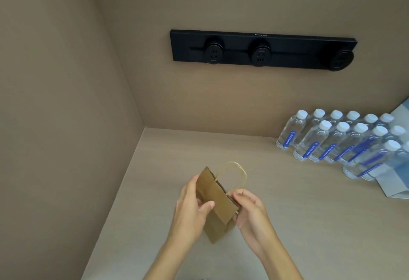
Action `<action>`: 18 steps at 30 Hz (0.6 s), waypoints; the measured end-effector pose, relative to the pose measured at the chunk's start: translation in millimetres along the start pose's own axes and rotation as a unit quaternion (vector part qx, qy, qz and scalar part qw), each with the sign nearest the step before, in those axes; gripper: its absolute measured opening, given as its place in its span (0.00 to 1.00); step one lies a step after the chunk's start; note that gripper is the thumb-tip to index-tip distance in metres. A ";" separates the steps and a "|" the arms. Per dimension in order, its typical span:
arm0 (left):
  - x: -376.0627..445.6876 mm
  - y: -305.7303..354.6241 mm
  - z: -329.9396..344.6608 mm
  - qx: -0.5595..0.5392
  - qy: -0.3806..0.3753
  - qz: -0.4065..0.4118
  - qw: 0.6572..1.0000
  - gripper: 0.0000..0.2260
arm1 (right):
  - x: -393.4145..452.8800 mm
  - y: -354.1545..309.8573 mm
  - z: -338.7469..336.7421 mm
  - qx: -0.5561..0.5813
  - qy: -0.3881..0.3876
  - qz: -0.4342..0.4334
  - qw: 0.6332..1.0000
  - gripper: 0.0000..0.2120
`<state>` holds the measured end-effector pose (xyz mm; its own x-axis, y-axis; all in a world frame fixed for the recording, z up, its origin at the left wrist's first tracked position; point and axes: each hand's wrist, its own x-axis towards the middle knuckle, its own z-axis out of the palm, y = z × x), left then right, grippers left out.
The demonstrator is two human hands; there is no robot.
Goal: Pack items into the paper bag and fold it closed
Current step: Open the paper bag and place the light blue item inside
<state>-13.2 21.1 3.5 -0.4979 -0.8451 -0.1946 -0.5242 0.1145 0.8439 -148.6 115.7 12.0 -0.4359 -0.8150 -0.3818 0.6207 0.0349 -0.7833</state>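
A small brown paper bag [218, 208] with twisted paper handles [234, 172] stands tilted on the beige counter, near its front middle. My left hand [192, 206] grips the bag's left side, thumb pressed on its front face. My right hand [247, 206] pinches the bag's upper right rim near the base of a handle. The bag's mouth is nearly flat, and its inside is hidden. Several clear water bottles [314, 140] with white caps and blue labels stand in rows at the back right.
The counter [287, 224] sits in a corner, with walls on the left and behind. A black socket rail [263, 49] is mounted on the back wall. A pale blue box [396, 182] lies at the right edge beside the bottles.
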 end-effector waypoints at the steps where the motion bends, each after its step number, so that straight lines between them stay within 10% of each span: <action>1: -2.6 2.6 2.2 -0.034 -0.019 -0.007 0.999 0.33 | -2.0 0.0 1.3 -0.007 -0.009 -0.003 1.000 0.08; 8: -17.2 21.3 1.2 -0.256 -0.162 -0.087 0.949 0.48 | -9.1 4.3 5.8 -0.033 -0.045 0.011 0.998 0.07; 15: -10.0 6.0 -9.3 -0.358 -0.206 -0.146 0.899 0.22 | -3.3 0.4 -3.4 -0.024 -0.045 0.015 0.999 0.11; 18: -3.9 6.6 -4.5 -0.280 -0.144 -0.180 0.932 0.13 | -3.2 2.6 5.2 -0.147 0.016 0.008 0.989 0.14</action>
<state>-11.6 22.7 12.1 -0.5664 -0.5926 -0.5727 -0.2893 -0.5077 0.8115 -142.2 115.3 13.8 -0.4512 -0.7939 -0.4075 0.4141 0.2182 -0.8837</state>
